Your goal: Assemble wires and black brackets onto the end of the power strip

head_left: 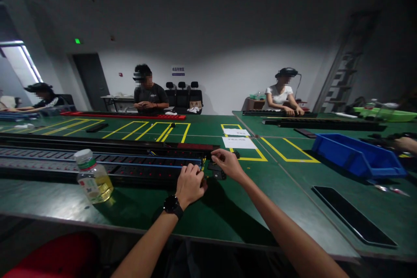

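Note:
Long black strips with rows of small red dots and blue lines lie side by side along the table. My left hand, with a black watch on its wrist, is closed over the right end of the nearest strip, fingers curled down. Just beyond it, my right hand pinches at the same end, thumb and fingertips together; what lies between them is too small to make out. Thin yellow wires show between the two hands. A small black end piece sits below my right fingers.
A bottle of yellow liquid stands before the strips. To the right are a blue bin and a dark tablet. White papers lie on the green table. Several people work around the tables.

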Demonstrator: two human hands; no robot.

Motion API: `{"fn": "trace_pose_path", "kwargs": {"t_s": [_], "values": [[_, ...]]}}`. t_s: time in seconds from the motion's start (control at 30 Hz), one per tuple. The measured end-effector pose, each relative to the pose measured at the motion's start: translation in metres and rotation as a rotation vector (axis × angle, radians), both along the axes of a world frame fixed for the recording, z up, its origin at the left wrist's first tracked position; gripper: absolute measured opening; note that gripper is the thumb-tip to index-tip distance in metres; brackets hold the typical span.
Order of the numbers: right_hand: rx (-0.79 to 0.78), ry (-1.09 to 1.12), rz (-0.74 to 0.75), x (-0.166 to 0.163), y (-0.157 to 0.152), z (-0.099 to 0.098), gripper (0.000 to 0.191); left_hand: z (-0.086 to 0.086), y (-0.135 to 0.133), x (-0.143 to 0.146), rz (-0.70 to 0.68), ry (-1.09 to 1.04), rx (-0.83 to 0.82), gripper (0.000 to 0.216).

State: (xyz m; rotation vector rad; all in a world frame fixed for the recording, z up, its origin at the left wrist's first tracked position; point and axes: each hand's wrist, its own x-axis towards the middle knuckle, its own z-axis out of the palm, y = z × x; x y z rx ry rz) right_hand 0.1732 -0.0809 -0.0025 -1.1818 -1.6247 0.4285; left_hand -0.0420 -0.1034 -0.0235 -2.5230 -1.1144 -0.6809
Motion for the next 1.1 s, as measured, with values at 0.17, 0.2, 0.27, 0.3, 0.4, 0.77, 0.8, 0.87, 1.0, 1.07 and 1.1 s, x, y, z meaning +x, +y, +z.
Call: {"fn": "trace_pose_path", "kwargs": {"t_s": [0.17,0.2,0.27,0.3,0.4,0.77,0.8,0.87,1.0,1.07,1.1], "values": [[0.088,-0.136,-0.086,-0.019,-0.007,-0.02,0.011,-0.003,0.0,0.001,0.052,-0.097,-0.004,0.017],[0.1,-0.177,-0.086,-0.019,-0.01,-0.025,0.011,-0.003,0.0,0.001,0.041,-0.123,-0.009,0.019],[0.106,-0.229,-0.073,-0.019,-0.015,-0.033,0.01,-0.003,0.0,0.001,0.011,-0.163,-0.02,0.023],[0.102,-0.239,-0.061,-0.019,-0.017,-0.035,0.009,-0.002,0.001,0.001,-0.001,-0.179,-0.024,0.025],[0.075,-0.235,-0.007,-0.022,-0.02,-0.036,0.008,-0.001,0.001,0.0,-0.01,-0.187,-0.031,0.028],[-0.05,0.069,0.203,-0.025,-0.022,-0.027,0.012,-0.002,0.004,0.0,-0.019,-0.194,-0.032,0.018],[-0.048,0.074,0.21,-0.023,-0.022,-0.026,0.013,-0.002,0.004,0.0,-0.014,-0.198,-0.034,0.017],[-0.023,0.044,0.176,-0.018,-0.02,-0.023,0.013,-0.002,0.005,0.0,0.0,-0.214,-0.033,0.017],[0.01,-0.162,0.099,-0.005,-0.017,-0.019,0.008,-0.003,0.007,-0.001,0.052,-0.273,-0.006,0.02],[0.009,-0.273,0.112,0.0,-0.015,-0.019,0.011,-0.003,0.008,-0.002,0.09,-0.298,0.012,0.02],[0.011,-0.318,0.12,0.001,-0.015,-0.02,0.013,-0.003,0.008,-0.003,0.104,-0.305,0.019,0.019]]}}
